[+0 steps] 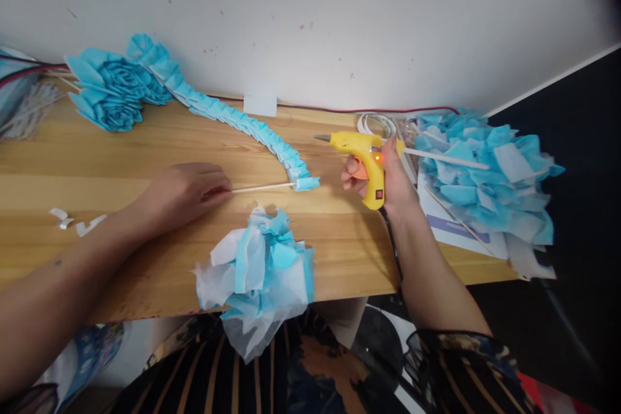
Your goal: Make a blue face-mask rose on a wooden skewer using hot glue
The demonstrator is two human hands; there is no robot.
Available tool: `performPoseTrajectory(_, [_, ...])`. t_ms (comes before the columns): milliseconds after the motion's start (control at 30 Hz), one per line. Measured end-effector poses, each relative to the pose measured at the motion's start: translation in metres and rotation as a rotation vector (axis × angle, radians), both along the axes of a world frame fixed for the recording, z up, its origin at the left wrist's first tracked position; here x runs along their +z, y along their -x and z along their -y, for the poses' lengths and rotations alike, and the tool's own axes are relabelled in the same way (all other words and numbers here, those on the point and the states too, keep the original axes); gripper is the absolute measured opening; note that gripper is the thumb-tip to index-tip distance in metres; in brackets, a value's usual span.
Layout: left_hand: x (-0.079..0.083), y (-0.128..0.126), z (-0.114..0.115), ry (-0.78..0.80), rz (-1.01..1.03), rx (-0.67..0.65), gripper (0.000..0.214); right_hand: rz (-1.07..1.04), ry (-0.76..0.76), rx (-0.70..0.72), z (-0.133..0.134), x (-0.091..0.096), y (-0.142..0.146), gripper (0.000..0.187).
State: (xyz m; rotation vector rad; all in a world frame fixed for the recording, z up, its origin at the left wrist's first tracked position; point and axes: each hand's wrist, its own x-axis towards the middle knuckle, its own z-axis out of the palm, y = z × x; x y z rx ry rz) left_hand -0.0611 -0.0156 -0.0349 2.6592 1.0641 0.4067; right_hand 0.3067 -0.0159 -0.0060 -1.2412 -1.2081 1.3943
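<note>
My left hand (196, 191) is closed around one end of a thin wooden stick (264, 187), low over the table. The far tip of the stick meets the end of a long pleated blue paper strip (242, 124), which curves back to the upper left. My right hand (391, 178) grips a yellow hot glue gun (361, 145), fingers at its orange trigger. Its nozzle points left, apart from the stick, and a small orange light glows on its side. A white glue stick (449, 156) sticks out of its rear.
Finished blue paper roses (116, 87) lie at the back left. Crumpled blue and white paper (262, 265) rests at the front edge, and a larger blue paper pile (490, 174) is on the right. A red and black wire (334, 110) runs along the wall.
</note>
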Motion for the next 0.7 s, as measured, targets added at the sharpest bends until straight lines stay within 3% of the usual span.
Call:
performPoseTrajectory(167, [-0.001, 0.005, -0.002, 0.012, 0.025, -0.026, 0.038, 0.071, -0.045, -0.048, 0.004, 0.005, -0.002, 0.065])
performPoseTrajectory(433, [0.006, 0.006, -0.002, 0.069, 0.006, -0.092, 0.033, 0.151, -0.102, -0.007, 0.001, 0.000, 0.001, 0.064])
performPoseTrajectory(700, [0.007, 0.005, -0.002, 0.083, 0.016, -0.085, 0.030, 0.211, -0.134, 0.136, -0.009, 0.001, 0.002, 0.062])
